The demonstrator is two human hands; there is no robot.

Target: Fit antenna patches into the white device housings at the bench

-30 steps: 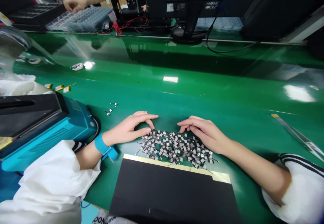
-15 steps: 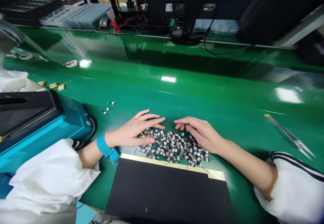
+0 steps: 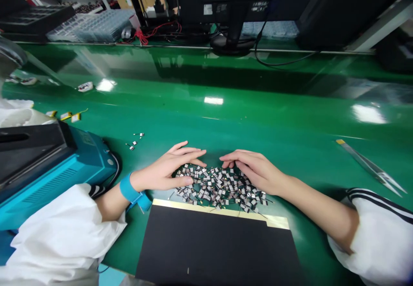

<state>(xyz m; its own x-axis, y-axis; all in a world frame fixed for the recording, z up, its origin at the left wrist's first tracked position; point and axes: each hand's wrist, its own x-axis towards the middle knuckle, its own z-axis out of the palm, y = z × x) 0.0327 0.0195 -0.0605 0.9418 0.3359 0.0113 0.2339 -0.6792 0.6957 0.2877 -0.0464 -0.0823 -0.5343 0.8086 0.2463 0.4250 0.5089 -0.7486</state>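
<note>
A heap of small silvery square parts with short dark leads (image 3: 214, 189) lies on the green table at the far edge of a black sheet (image 3: 213, 243). My left hand (image 3: 171, 167) rests at the heap's left side, fingers stretched out and apart, its thumb over the parts. A blue wrist strap (image 3: 129, 188) circles that wrist. On the other side, my right hand (image 3: 254, 167) curves around the heap's right edge, fingers bent loosely and thumb apart, with nothing visibly held. Its fingertips point toward those of the left hand, a gap between them.
Metal tweezers (image 3: 371, 165) lie at the right. A few loose parts (image 3: 134, 142) sit left of the heap, near a blue and black machine (image 3: 80, 161). Yellow-edged pieces (image 3: 66, 116) are farther left. Along the back stand a monitor base (image 3: 234, 45) and clear trays (image 3: 100, 25).
The camera view has shifted and tilted slightly. Both hands keep nearly the same pose around the heap, which looks much the same.
</note>
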